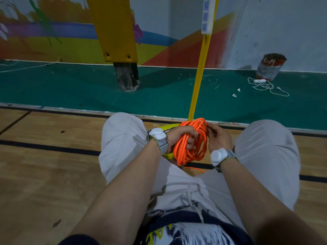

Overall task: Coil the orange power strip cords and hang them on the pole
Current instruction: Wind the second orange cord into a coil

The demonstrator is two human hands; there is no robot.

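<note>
Gripping the coil [201, 138] with the left hand [180, 137], fingers through the loops; pinching its far side with the right hand [219, 137]. Held low between the knees, near the pole [198, 82]. Keep loops even, pull in the loose tail [193, 168], hold tight.

You have no text here that reads clearly: the yellow print on your shirt [185, 232] is cut off, and the paint can [270, 67] label is too blurred.
</note>
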